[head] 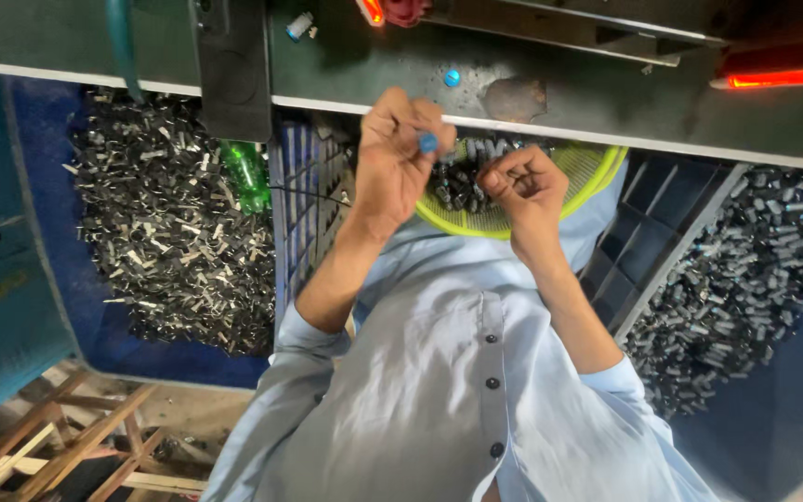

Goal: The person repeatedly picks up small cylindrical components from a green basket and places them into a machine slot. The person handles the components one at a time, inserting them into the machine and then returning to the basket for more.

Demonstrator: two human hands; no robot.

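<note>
a small blue plastic cap (428,142) is pinched in the left hand (400,149) over the round yellow-green plastic basket (597,167) of dark metal parts (457,186). the right hand (522,186) is closed on something unseen. the cap could be dropped among the parts if the pinch loosens.

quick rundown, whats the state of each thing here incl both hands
left hand: closed, pinching a small blue piece
right hand: curled shut over the basket, what it grips is too small to tell
yellow-green basket: holds small dark parts
blue crate: lies under the left forearm
green bottle: lying on the metal scrap
metal scrap pile: loose heap
dark parts pile: loose heap
red light: glowing
</note>
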